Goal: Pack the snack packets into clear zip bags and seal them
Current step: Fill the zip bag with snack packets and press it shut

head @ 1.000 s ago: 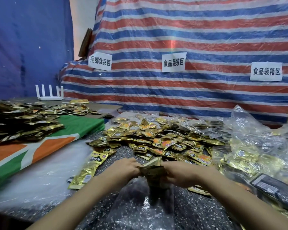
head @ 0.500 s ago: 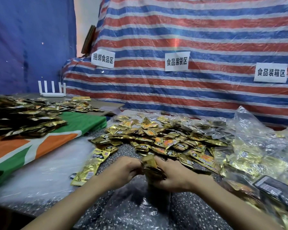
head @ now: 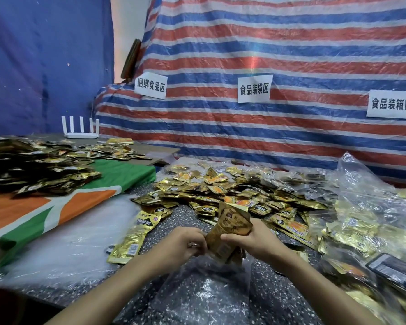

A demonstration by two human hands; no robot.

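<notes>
One wide-angle camera, worn on the head, looks forward and down over the table (head: 279, 292) toward the striped tarp (head: 291, 141) behind it. The left hand (head: 184, 242) and right hand (head: 256, 240), gripping a stack of packets (head: 230, 231), sit close beneath it, low in the centre.

My left hand's (head: 185, 242) fingertips curl out of sight against the stack of snack packets (head: 231, 231) gripped in my right hand (head: 256, 240), so I cannot tell whether they pinch the stack or the rim of the clear zip bag (head: 204, 294); the stack's lower end blurs into that bag's crinkled plastic, and its print is too smeared to read. Both my forearms run off the bottom edge; the dark packet pile (head: 33, 174) is cut by the left edge, the filled bags (head: 373, 226) by the right.
</notes>
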